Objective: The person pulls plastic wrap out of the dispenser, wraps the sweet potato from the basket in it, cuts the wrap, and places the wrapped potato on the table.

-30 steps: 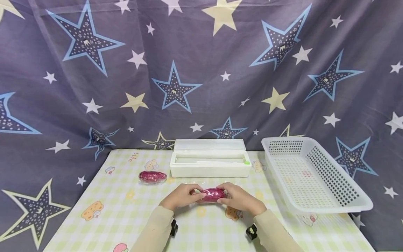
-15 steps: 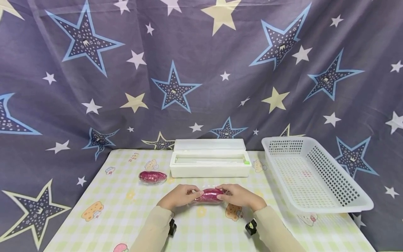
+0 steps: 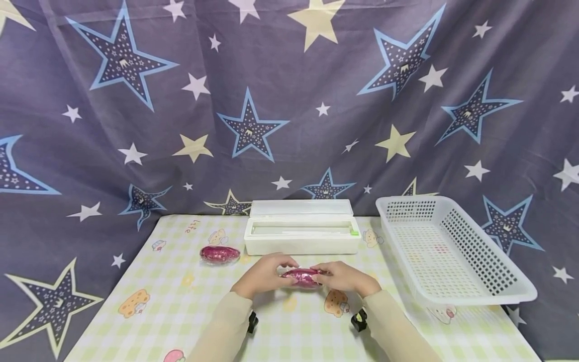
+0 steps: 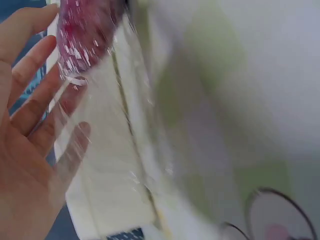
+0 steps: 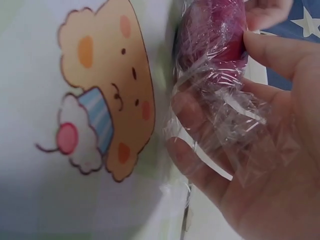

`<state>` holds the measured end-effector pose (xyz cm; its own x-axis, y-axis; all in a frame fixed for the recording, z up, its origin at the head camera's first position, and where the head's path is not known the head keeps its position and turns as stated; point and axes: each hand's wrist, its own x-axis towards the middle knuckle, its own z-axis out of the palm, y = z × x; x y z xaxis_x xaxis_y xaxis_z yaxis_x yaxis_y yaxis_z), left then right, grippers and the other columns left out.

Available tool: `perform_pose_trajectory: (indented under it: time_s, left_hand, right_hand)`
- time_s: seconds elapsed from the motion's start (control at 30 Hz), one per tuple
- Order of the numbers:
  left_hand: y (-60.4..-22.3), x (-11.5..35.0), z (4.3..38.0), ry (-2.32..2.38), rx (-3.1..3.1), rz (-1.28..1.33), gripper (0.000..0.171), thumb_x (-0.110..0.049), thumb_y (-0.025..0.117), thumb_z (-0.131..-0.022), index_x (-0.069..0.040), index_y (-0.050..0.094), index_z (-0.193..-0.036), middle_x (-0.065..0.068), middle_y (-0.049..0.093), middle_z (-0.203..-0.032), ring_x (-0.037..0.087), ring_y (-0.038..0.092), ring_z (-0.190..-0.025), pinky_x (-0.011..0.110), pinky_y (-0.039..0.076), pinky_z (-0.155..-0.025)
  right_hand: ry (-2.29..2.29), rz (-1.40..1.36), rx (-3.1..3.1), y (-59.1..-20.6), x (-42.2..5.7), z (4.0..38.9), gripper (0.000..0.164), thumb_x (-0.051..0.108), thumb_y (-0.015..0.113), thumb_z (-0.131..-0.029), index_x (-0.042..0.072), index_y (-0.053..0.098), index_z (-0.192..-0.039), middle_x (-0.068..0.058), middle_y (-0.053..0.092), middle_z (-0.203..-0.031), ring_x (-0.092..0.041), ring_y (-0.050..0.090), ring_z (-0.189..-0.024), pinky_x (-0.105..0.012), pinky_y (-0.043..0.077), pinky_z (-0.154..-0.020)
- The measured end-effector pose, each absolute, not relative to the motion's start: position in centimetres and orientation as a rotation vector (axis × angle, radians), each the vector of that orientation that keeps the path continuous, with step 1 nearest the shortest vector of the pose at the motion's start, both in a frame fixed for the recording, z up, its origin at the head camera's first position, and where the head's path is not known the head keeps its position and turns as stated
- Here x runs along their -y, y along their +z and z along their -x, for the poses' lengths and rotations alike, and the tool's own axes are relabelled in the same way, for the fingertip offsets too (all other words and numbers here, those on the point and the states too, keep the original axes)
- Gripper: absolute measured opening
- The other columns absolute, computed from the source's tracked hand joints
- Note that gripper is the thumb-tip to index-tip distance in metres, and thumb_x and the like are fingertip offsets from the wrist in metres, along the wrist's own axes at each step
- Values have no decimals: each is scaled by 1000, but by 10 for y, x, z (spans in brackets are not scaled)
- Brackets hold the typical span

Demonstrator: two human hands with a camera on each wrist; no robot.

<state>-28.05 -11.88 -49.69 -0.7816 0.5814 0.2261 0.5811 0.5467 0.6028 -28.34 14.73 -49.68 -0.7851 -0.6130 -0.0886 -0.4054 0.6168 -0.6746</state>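
Note:
A purple-red sweet potato [image 3: 302,277] in clear cling film is between my two hands, low over the table in the head view. My left hand [image 3: 267,274] holds its left end, with the thumb on the near side. At the right end, my right hand [image 3: 346,276] grips it. In the right wrist view the thumb presses the sweet potato [image 5: 212,37], while crumpled cling film [image 5: 235,107] bunches across the fingers. Loose film also stretches over the left fingertips [image 4: 75,95] in the left wrist view.
Another wrapped sweet potato [image 3: 219,254] lies at the left. Behind my hands stands a white cling film dispenser [image 3: 303,246], lid up, with a green slider [image 3: 355,233]. A white plastic basket [image 3: 479,300] occupies the right side. A star-patterned curtain [image 3: 289,75] hangs behind the table.
The left hand has shifted slightly away from me and to the right, its fingers now farther over the sweet potato's end. The wrapped sweet potato has turned a little between the hands.

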Motion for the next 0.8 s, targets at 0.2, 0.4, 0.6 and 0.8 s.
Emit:
perform_pose_trajectory:
  time_s: [0.2, 0.4, 0.6, 0.8]
  left_hand:
    - [-496, 103, 281, 952, -2764, -1125, 42, -23, 91, -73, -18, 73, -111, -7, 69, -107, 13, 62, -100, 32, 50, -94]
    - [-504, 102, 284, 922, -2778, -1102, 41, -23, 90, -75, -21, 74, -113, -10, 69, -107, 7, 61, -98, 29, 50, -93]
    - [-502, 102, 284, 864, -2827, -1100, 42, -28, 84, -82, -14, 73, -120, -4, 68, -110, 12, 60, -100, 32, 49, -92]
    - [-495, 102, 285, 700, -2878, -1090, 46, -35, 80, -86, -15, 71, -126, -3, 63, -111, 13, 55, -102, 37, 46, -93]
  right_hand:
    - [-914, 786, -2531, -495, -145, 286, 43, 41, 55, -102, 13, 66, -132, -4, 69, -120, -23, 64, -108, -49, 49, -96]
    - [-913, 748, -2525, -497, -146, 288, 43, 44, 53, -102, 15, 68, -130, -3, 72, -96, -18, 65, -81, -44, 52, -83]
    - [-933, 793, -2591, -497, -153, 288, 37, 33, 47, -107, 10, 72, -122, -1, 72, -96, -19, 65, -88, -46, 52, -88]
    - [-955, 826, -2641, -498, -161, 289, 24, 14, 53, -103, 9, 71, -118, -3, 71, -104, -18, 63, -90, -42, 53, -83]
